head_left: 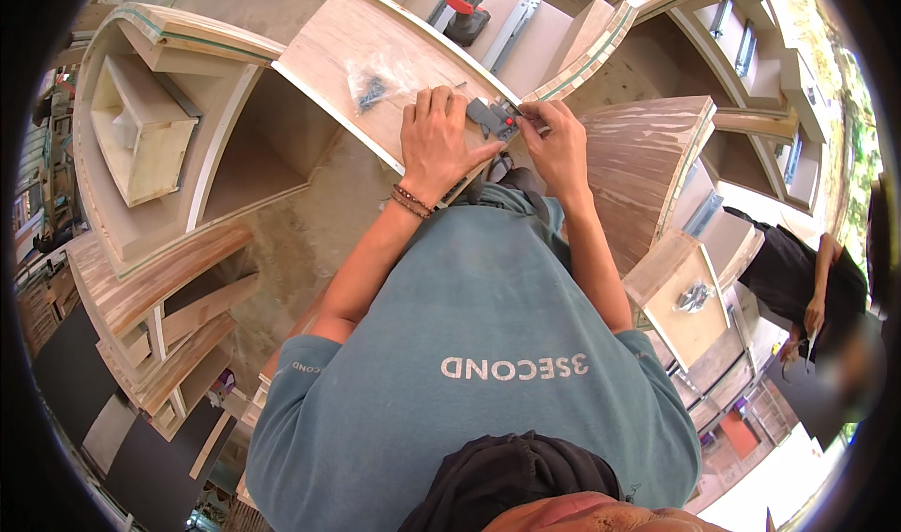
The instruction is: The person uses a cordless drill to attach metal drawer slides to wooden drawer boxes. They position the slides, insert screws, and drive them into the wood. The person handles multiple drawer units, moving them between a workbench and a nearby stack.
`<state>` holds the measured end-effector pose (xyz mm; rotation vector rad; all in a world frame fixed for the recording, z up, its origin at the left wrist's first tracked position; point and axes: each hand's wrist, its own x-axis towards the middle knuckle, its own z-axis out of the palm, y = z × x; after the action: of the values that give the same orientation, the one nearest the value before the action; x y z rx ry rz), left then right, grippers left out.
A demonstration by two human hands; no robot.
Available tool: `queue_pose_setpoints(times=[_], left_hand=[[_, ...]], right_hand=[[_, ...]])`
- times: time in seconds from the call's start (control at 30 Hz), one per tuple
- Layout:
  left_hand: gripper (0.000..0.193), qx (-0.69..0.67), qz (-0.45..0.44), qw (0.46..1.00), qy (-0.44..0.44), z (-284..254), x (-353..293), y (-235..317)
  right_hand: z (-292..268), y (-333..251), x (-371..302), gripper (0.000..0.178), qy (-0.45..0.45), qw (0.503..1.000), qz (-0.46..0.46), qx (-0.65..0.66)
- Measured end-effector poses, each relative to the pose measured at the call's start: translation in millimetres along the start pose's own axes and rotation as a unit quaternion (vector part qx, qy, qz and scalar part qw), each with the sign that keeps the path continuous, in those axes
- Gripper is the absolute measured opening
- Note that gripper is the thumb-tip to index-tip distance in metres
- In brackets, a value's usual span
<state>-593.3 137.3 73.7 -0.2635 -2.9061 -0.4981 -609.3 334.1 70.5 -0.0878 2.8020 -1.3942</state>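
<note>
A pale wooden drawer board [324, 39] with a light raised rim lies in front of me. My left hand [436, 143] rests on it, fingers stretched out flat and thumb spread toward the near right corner. Beside that thumb sits a grey plastic drawer-slide fitting [490, 117] with a red button. At the board's right edge, my right hand [556, 147] is closed in a pinch against the fitting's end; what its fingertips hold is hidden. A clear plastic bag [375, 83] with small metal screws lies left of my left hand.
Beyond the board are a grey and red cordless drill [465, 8] and a metal drawer slide [512, 33]. Curved wooden cabinets stand left [178, 138] and right [648, 166]. A small drawer with a bag of hardware [693, 296] is at right, near another person in black [802, 274].
</note>
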Motion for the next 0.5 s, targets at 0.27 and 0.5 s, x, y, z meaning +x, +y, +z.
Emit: queue_pose_setpoints(times=[0.27, 0.5], left_hand=[[0.070, -0.030, -0.010, 0.999, 0.033, 12.9, -12.7, 9.9], [0.071, -0.055, 0.023, 0.997, 0.053, 23.1, -17.2, 9.7]], right_hand=[[-8.2, 18.2, 1.1, 0.018, 0.017, 0.997, 0.040, 0.070], [-14.8, 22.1, 1.9, 0.019, -0.015, 0.996, 0.005, 0.083]])
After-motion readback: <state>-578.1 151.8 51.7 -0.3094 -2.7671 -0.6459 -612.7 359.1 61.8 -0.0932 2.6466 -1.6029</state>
